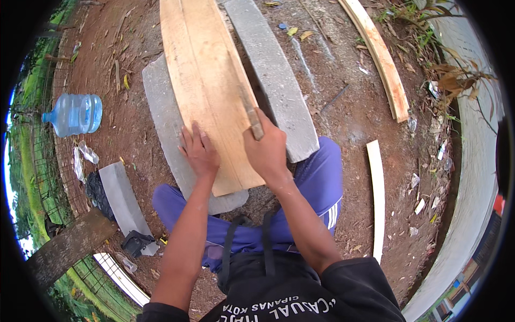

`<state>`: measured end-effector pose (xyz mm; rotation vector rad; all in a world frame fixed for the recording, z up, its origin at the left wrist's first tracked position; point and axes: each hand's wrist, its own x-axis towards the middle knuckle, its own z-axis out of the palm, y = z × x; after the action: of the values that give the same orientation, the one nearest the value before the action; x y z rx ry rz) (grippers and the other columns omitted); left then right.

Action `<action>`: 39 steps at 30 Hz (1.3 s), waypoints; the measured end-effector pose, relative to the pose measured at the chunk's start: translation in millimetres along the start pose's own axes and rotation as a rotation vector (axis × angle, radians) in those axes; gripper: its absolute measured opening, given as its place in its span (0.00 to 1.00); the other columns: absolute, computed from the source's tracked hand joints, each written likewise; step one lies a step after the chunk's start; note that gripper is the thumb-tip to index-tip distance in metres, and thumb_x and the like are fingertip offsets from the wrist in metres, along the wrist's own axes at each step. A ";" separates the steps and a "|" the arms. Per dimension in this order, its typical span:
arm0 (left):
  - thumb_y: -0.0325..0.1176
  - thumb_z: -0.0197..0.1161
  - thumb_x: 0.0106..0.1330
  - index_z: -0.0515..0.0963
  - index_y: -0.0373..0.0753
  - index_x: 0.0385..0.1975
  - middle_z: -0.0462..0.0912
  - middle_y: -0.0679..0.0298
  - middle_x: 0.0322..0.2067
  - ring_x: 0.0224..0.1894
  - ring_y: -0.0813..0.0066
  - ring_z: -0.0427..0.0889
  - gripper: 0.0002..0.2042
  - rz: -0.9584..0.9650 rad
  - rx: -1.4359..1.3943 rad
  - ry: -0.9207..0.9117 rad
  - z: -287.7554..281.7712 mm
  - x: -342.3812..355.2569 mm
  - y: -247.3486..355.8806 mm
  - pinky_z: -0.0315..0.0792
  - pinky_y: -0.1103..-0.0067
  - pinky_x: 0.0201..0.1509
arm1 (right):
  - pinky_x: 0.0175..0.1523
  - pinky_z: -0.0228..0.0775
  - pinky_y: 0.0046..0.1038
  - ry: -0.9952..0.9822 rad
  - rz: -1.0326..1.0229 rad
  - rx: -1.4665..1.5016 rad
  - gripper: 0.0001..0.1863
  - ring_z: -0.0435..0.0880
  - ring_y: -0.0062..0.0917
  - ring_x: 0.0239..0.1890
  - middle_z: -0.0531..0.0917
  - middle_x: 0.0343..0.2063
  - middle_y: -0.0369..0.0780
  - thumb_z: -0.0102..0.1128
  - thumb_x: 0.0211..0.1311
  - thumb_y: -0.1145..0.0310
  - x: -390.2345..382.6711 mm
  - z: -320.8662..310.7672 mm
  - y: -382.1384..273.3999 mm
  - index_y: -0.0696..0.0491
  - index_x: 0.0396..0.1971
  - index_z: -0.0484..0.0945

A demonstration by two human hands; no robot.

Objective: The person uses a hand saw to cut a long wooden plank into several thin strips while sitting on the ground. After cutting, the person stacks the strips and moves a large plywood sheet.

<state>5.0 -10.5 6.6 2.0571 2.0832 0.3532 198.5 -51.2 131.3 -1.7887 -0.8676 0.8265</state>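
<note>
A long pale wooden plank [206,75] lies lengthwise in front of me on grey concrete blocks [163,112], with a faint line running along it. My left hand [203,153] rests on the plank's near left part, fingers spread and reaching to its edge. My right hand [266,147] is closed round a narrow brownish tool [254,121] at the plank's right edge; the tool's far part is motion-blurred, so its kind is unclear. A second long concrete block [273,80] lies along the plank's right side. My bent knees are on either side of the near ends.
A blue water jug [80,112] lies on the dirt at left, above a grey block [120,193], black plastic and a tree trunk [70,244]. Wooden strips [378,59] lie at right, beside a low pale wall [466,172]. A wire fence runs along the far left.
</note>
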 end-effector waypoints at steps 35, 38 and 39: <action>0.44 0.45 0.80 0.65 0.48 0.75 0.55 0.47 0.77 0.80 0.44 0.50 0.25 -0.023 0.019 0.014 0.7 -2.9 -1.0 0.38 0.46 0.80 | 0.32 0.77 0.46 -0.071 0.004 -0.169 0.27 0.85 0.52 0.26 0.80 0.22 0.57 0.61 0.59 0.73 -58.3 -25.9 -6.5 0.65 0.59 0.74; 0.44 0.46 0.80 0.65 0.48 0.75 0.55 0.46 0.77 0.79 0.44 0.51 0.25 -0.005 0.016 0.026 1.2 -1.0 -0.6 0.38 0.46 0.79 | 0.33 0.81 0.33 -0.080 -0.038 -0.168 0.30 0.91 0.40 0.29 0.88 0.35 0.53 0.63 0.57 0.80 -158.2 -98.6 -30.0 0.68 0.62 0.72; 0.44 0.45 0.80 0.65 0.48 0.75 0.55 0.47 0.77 0.79 0.45 0.50 0.25 -0.003 0.014 0.015 0.0 -2.7 1.9 0.38 0.46 0.80 | 0.34 0.81 0.31 -0.097 0.029 -0.167 0.29 0.91 0.39 0.30 0.88 0.38 0.53 0.63 0.57 0.81 -168.4 -108.3 -44.8 0.68 0.62 0.73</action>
<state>6.9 -13.2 7.2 2.0648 2.1032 0.3559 192.0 -228.4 234.5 -1.9225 -1.0010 0.8877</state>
